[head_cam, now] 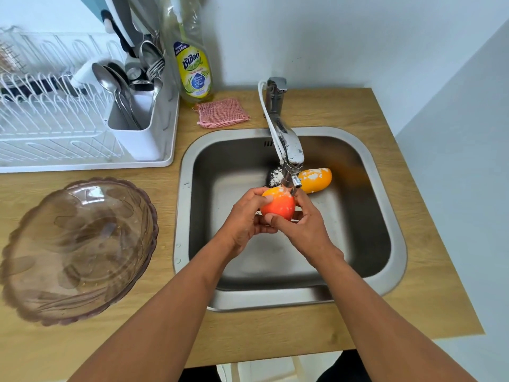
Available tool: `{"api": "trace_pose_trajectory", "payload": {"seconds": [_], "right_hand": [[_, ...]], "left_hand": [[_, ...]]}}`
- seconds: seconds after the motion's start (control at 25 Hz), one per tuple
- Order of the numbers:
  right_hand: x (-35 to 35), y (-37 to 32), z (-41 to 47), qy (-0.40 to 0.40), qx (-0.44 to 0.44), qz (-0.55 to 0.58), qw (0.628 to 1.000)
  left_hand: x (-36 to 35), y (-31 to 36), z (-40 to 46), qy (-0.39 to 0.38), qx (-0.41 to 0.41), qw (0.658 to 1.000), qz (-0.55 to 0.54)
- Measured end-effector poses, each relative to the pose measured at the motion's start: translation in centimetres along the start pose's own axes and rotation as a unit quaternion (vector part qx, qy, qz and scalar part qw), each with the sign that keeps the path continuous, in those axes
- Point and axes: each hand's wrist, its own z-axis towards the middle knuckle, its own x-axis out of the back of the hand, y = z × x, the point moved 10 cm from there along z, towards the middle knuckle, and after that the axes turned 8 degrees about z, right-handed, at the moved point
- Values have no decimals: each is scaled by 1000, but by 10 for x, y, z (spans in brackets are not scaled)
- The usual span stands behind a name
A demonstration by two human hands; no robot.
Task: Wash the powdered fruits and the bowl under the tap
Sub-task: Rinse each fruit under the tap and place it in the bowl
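Both hands hold a red-orange fruit (278, 206) with white powder patches right under the tap spout (289, 161), over the steel sink (391, 216). My left hand (245, 219) cups it from the left, thumb on top. My right hand (303, 224) grips it from the right and below. A yellow mango-like fruit (316, 179) with white powder lies on the sink floor behind the spout, beside a dark powdered item (275, 176) partly hidden by the tap. The clear brownish scalloped bowl (80, 249) rests on the wooden counter to the left.
A white dish rack (55, 128) with a cutlery holder (137, 125) of spoons and forks stands at the back left. A yellow dish-soap bottle (194, 70) and a pink scrub sponge (223, 113) sit behind the sink. A wall bounds the counter on the right.
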Motion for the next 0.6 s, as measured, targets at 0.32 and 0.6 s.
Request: {"api": "trace_pose_trajectory", "payload": {"seconds": [0.32,0.6], "right_hand": [[1,16,17,140,-155,236,949],[-8,-2,11,132,-64,228,963]], "left_hand": [[-11,23,-10,15,-120,984,134],[-15,6,-1,90,-30,995,11]]}}
